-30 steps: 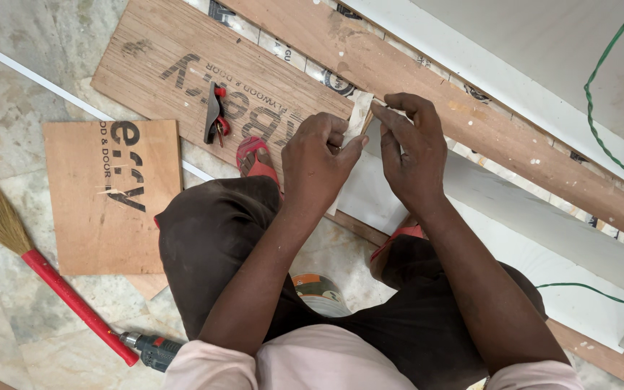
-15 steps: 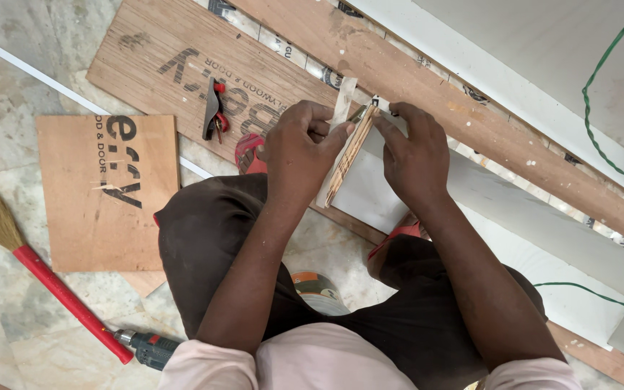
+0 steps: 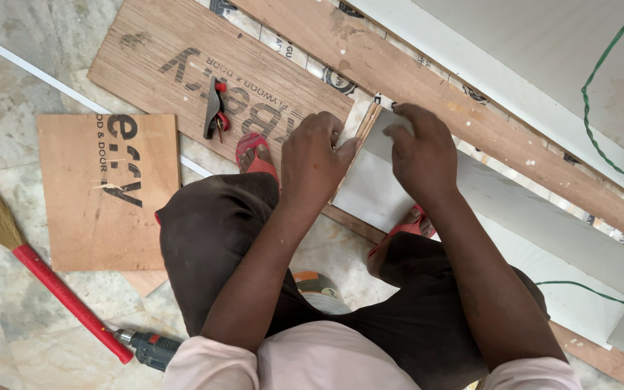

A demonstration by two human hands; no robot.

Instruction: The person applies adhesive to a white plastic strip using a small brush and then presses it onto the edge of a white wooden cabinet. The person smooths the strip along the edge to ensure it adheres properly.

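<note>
Now | left hand (image 3: 313, 155) and right hand (image 3: 419, 148) both grip white panel (image 3: 366, 180) | panel held between them

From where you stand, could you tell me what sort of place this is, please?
Probably a carpentry job on an indoor floor: plywood offcuts lie on stone tiles, with a drill and a broom nearby. Both the left hand and right hand hold a small white-faced board.
</note>
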